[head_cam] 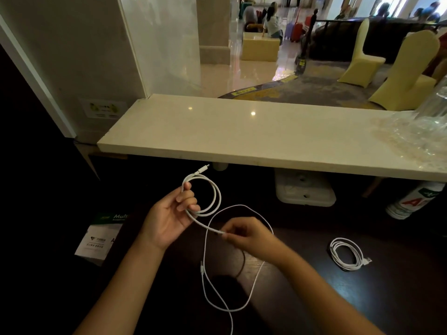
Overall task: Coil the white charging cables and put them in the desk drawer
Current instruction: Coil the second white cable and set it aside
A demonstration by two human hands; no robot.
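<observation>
At frame centre, the white cable [212, 201] loops in my left hand [169, 218], fingers curled round the coil; my right hand [246, 235] pinches its trailing length. Lower right, a second coiled cable [347, 253] lies on the dark desk [387, 286], below the pale counter [242, 131].

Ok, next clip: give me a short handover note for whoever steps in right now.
Left hand: holds the started loops of the white cable.
Right hand: pinches the same cable further along; its tail hangs loose over the dark desk.
Done: second cable lies coiled on the desk to the right.
Left: finish this coil, then put both in the drawer, which is not in view.
</observation>
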